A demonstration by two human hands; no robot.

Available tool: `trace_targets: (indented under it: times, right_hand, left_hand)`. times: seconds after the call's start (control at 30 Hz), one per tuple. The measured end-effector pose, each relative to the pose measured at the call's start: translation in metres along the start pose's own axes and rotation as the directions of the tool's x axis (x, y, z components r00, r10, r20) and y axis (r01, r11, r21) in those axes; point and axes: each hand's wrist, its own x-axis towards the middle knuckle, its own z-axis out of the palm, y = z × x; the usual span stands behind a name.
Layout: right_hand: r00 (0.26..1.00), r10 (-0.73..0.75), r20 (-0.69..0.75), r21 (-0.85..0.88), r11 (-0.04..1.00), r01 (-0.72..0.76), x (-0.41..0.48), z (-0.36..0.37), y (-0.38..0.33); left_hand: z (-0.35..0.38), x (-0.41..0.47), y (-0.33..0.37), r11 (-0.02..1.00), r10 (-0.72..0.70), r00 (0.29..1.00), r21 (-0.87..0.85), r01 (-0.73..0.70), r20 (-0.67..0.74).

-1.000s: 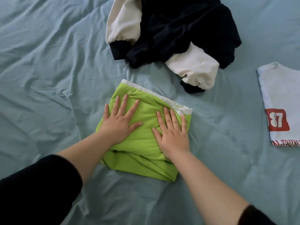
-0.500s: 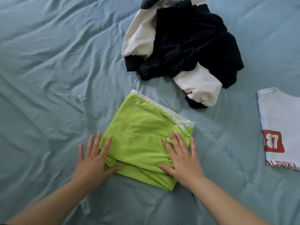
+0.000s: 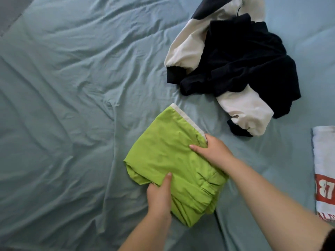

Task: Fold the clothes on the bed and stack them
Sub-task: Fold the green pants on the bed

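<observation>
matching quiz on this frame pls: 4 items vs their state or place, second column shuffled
Things:
1. green garment
2. black and cream jacket
3. white shirt with a red 87
4. bed sheet

States or places:
a. flat at the right edge of view, untouched
b. wrinkled, blue-grey, under everything
c. folded, gripped by left hand and right hand
d. crumpled heap at the far side

Pairs: 1-c, 2-d, 3-a, 4-b

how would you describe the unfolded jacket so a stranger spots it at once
Start from the blue-grey bed sheet. At its far right side, beyond the folded green shorts, lies a crumpled jacket. It alone is black with cream sleeves and not folded.
</observation>
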Motion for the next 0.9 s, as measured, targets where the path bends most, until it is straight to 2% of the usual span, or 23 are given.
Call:
trace_targets:
  times: [0.07,0.17,0.3,0.37,0.5,0.6,0.7,0.77,0.83,0.9]
  right_hand:
    - [0.999,-0.014,-0.043,0.143,0.989,0.020,-0.018,0.003,-0.005]
    - [0.993,0.026,-0.116,0.393,0.919,0.022,-0.050,0.012,-0.023]
    - [1.000,0.027,-0.012,0.608,0.794,-0.014,-0.082,0.045,-0.076]
    - [0.999,0.019,0.031,0.667,0.744,-0.035,-0.090,0.068,-0.110]
    - [1.000,0.028,-0.001,0.770,0.638,-0.017,-0.087,0.117,-0.174]
    - [0.995,0.093,0.048,0.801,0.591,-0.093,-0.070,0.160,-0.200]
    - [0.973,0.199,0.120,0.727,0.650,-0.223,-0.054,0.198,-0.198]
    - [0.961,0.261,0.096,0.698,0.671,-0.252,-0.047,0.212,-0.192]
    - [0.954,0.292,0.073,0.669,0.695,-0.264,-0.045,0.218,-0.190]
    - [0.948,0.311,0.072,0.656,0.701,-0.280,-0.048,0.224,-0.190]
  left_hand:
    - [-0.008,-0.001,0.015,0.997,0.065,0.998,0.036,-0.065,-0.017]
    - [-0.043,0.003,0.057,0.970,0.198,0.978,0.133,-0.204,0.063]
    - [-0.105,0.025,0.140,0.841,0.359,0.910,0.353,-0.411,0.206]
    - [-0.133,0.039,0.187,0.756,0.391,0.875,0.442,-0.483,0.287]
    - [-0.177,0.074,0.269,0.654,0.350,0.845,0.541,-0.530,0.404]
    - [-0.199,0.113,0.291,0.613,0.322,0.861,0.607,-0.506,0.393]
    - [-0.219,0.154,0.277,0.532,0.319,0.907,0.740,-0.412,0.276]
    - [-0.234,0.169,0.261,0.571,0.313,0.929,0.743,-0.349,0.196]
    - [-0.246,0.173,0.248,0.577,0.344,0.921,0.732,-0.362,0.185]
    - [-0.255,0.172,0.239,0.494,0.379,0.896,0.769,-0.406,0.229]
